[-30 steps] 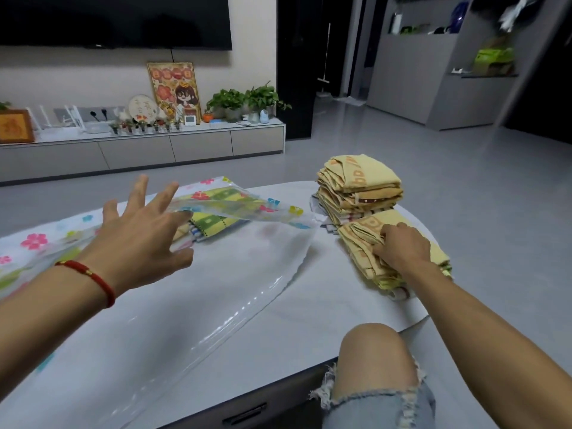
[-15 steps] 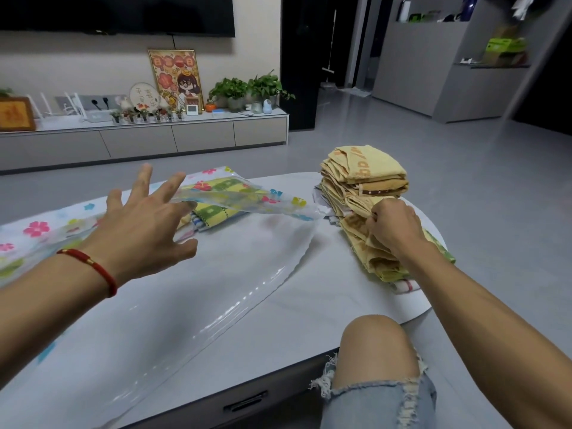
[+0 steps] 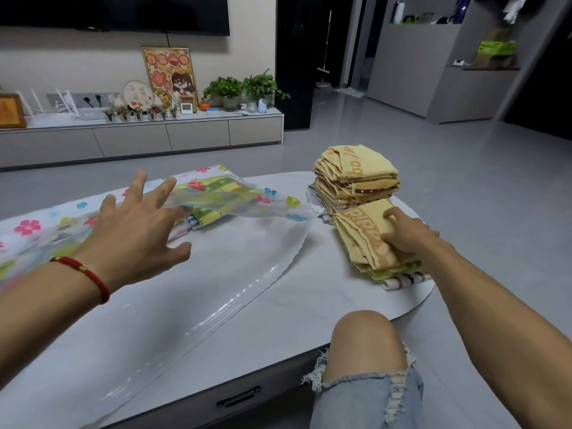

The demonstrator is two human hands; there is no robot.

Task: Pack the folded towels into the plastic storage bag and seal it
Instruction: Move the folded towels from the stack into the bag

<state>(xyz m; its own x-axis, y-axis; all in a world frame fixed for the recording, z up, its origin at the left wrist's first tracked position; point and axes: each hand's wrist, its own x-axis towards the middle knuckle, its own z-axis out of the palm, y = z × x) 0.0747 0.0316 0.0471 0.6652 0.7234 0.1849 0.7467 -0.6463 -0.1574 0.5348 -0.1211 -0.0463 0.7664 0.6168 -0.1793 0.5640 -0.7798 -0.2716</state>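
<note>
Your left hand (image 3: 136, 224) lifts the glossy, floral plastic bag's (image 3: 235, 199) flap, fingers spread wide; your right hand (image 3: 408, 233) pinches a folded yellow terry towel (image 3: 362, 236) on the smooth bench (image 3: 309, 305).

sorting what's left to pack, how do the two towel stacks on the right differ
The far stack is taller and untouched; the near stack is lower, with the right hand on its top towel. The near stack ends in a striped towel at the bottom; the far one looks mostly yellow and brown. Both are folded and outside the bag.
</note>
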